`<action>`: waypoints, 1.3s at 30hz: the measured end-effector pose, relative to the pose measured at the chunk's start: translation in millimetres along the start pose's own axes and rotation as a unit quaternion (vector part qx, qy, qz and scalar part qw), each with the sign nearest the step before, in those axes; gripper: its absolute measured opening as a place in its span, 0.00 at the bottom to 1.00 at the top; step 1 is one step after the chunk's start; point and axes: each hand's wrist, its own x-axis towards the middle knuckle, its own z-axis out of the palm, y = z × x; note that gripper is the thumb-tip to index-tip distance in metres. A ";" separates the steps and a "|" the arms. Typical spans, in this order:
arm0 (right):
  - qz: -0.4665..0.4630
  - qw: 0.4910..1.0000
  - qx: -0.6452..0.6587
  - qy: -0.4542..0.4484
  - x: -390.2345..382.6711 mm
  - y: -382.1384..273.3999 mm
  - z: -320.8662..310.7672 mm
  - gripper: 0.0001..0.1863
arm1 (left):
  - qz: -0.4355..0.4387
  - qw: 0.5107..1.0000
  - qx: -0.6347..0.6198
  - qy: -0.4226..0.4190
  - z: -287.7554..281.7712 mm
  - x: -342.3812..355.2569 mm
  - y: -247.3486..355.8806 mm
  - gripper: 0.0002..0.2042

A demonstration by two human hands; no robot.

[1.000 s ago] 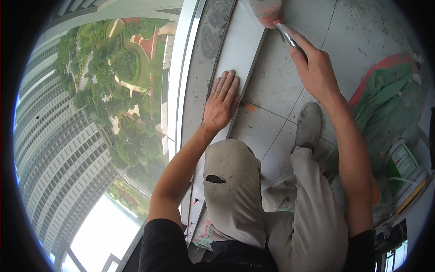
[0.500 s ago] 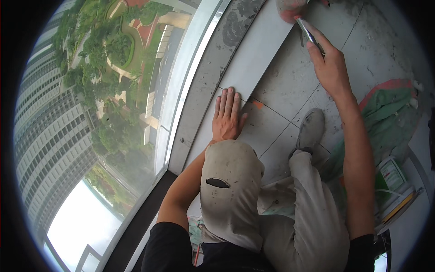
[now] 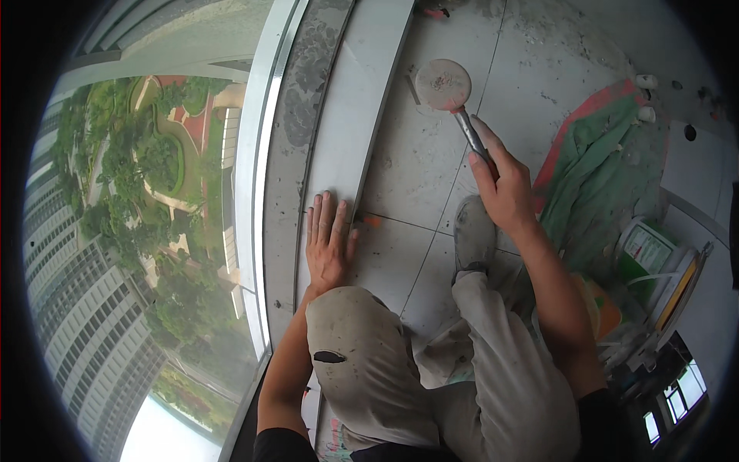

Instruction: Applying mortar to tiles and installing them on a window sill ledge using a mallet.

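My left hand lies flat, fingers slightly apart, on a long white tile strip beside a dirty grey ledge along the window. My right hand grips a mallet by its metal-and-dark handle, its round, dusty pale head with pink marks held over the floor tiles right of the strip. My bent knee is close below my left hand, and my grey shoe rests on the tiles below the mallet.
A green cloth with pink edge lies at the right, near a green-and-white bucket and small white pieces. The floor is dusty white tile. At the left, a glass window looks down on trees and tall buildings.
My right hand has drawn the mallet down toward me and left, away from the strip's far end. The view has shifted; my left hand still lies flat on the strip.
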 end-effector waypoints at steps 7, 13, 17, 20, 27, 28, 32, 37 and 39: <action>0.122 0.992 -0.021 0.029 -68.6 92.3 -40.2 0.31 | 0.097 0.994 -0.032 0.049 -3.3 201.0 31.4 0.31; 0.237 0.906 0.349 -0.006 1.6 36.1 -27.5 0.34 | 0.112 0.989 0.015 0.097 18.8 261.8 28.1 0.27; 0.212 0.899 0.383 -0.018 62.2 13.2 -4.4 0.34 | 0.091 0.990 0.013 0.106 20.6 259.0 32.8 0.25; 0.191 0.897 0.399 -0.023 87.4 -2.5 10.4 0.34 | 0.076 0.991 0.027 0.106 16.7 256.8 31.1 0.25; 0.201 0.897 0.391 -0.040 110.3 -3.1 29.1 0.35 | 0.061 0.991 0.037 0.110 17.6 257.7 33.4 0.25; 0.192 0.906 0.375 -0.030 106.9 -1.6 29.1 0.35 | 0.065 0.991 0.038 0.110 16.8 257.9 33.7 0.25; 0.196 0.902 0.383 -0.028 112.1 -8.9 25.6 0.35 | 0.069 0.991 0.029 0.109 17.2 259.3 33.7 0.25; 0.189 0.900 0.391 -0.041 88.2 15.0 15.6 0.35 | 0.071 0.991 0.035 0.108 18.6 257.6 33.3 0.25; 0.199 0.938 0.284 -0.001 64.9 37.0 5.7 0.34 | 0.075 0.991 0.030 0.108 18.3 261.5 33.2 0.25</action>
